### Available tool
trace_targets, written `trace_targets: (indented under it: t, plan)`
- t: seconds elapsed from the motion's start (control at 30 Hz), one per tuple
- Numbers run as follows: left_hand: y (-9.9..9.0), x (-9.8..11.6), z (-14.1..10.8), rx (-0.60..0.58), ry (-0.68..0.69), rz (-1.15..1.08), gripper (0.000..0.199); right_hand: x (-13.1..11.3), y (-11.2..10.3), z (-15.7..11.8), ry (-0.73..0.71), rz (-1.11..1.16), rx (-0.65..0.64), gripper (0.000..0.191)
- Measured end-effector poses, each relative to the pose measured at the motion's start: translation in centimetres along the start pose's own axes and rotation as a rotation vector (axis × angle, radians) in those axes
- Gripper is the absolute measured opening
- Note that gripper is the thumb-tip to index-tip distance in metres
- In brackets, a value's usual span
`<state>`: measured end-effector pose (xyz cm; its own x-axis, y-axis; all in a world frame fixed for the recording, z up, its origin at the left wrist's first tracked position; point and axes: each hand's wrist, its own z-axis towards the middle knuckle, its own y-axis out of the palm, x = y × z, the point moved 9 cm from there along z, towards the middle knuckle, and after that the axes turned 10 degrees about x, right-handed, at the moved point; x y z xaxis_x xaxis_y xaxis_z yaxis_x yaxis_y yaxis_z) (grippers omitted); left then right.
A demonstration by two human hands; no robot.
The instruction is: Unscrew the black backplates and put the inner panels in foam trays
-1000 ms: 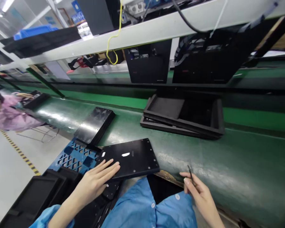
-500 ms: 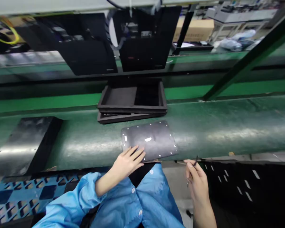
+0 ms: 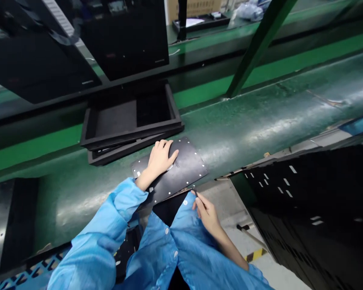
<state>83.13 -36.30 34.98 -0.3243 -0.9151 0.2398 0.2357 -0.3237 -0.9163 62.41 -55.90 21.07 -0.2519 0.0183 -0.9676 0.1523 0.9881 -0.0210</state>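
A flat dark panel point(image 3: 186, 160) with white dots along its edges lies on the green work surface. My left hand point(image 3: 161, 158) rests on its upper middle, fingers spread and palm down. Just beyond the panel's near edge, my right hand point(image 3: 208, 213) is closed in a pinch on a small, thin dark tool point(image 3: 195, 191), whose kind I cannot make out. The tool's tip is close to that edge; whether they touch, I cannot tell.
Stacked black foam trays point(image 3: 130, 133) sit behind the panel. A dark metal box point(image 3: 6, 221) stands at the left. On the right is a large black panel point(image 3: 314, 213) with white marks. A green post point(image 3: 254, 52) rises from the back of the bench.
My left hand has slid from the panel's near left edge to its upper middle. The right hand has come in with the tool to the near edge. The view has turned.
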Motion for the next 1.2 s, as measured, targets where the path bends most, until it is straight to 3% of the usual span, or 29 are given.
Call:
trace_targets:
  t: [0.2, 0.5, 0.8, 1.07, 1.2]
  plan:
    - [0.6, 1.2, 0.6, 0.034, 0.044, 0.029, 0.055, 1.6, -1.0, 1.4, -0.046, -0.06, 0.072, 0.06]
    - [0.7, 2.2, -0.3, -0.043, 0.097, 0.045, 0.053, 1.7, -1.3, 1.4, -0.097, -0.105, 0.015, 0.058]
    - [0.7, 2.8, -0.6, -0.079, 0.104, 0.092, 0.054, -0.8, -1.9, 1.0, -0.182, -0.312, 0.054, 0.052]
    - [0.5, 2.6, -0.1, -0.089, 0.104, 0.038, 0.056, -2.2, -1.4, 1.1, -0.17, -0.396, -0.053, 0.05]
    - [0.2, 3.7, -2.4, -0.095, 0.111, 0.038, 0.075, -3.6, -2.0, 0.3, -0.129, -0.501, -0.091, 0.048]
